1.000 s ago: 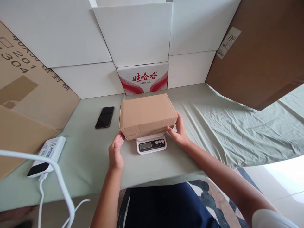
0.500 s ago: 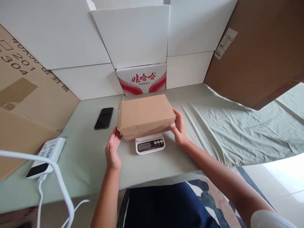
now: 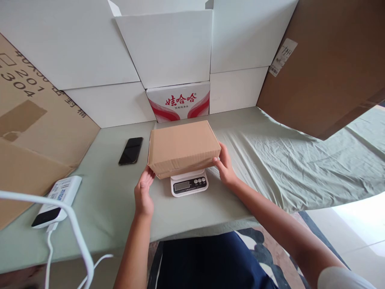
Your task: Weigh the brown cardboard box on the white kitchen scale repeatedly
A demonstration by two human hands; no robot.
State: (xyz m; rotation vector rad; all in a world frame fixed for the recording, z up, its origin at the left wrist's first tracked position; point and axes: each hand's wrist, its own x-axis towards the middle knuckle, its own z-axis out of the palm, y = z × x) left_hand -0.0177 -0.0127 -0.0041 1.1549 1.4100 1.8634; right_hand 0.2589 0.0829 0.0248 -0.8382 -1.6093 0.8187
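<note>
A closed brown cardboard box rests on a small white digital scale on the table. My left hand touches the box's near left corner with its fingertips, palm turned inward. My right hand presses against the box's right end, fingers curled at its lower edge. The scale's display and buttons show below the box's front.
A black phone lies left of the box. A white power strip with cables sits at the front left. A red-and-white printed carton, white boards and large brown cardboard sheets wall the back and sides. A wrinkled green cloth covers the table.
The box has settled a little lower and leftward on the scale. My left hand has slid up to its near left corner; my right hand stays on the right end.
</note>
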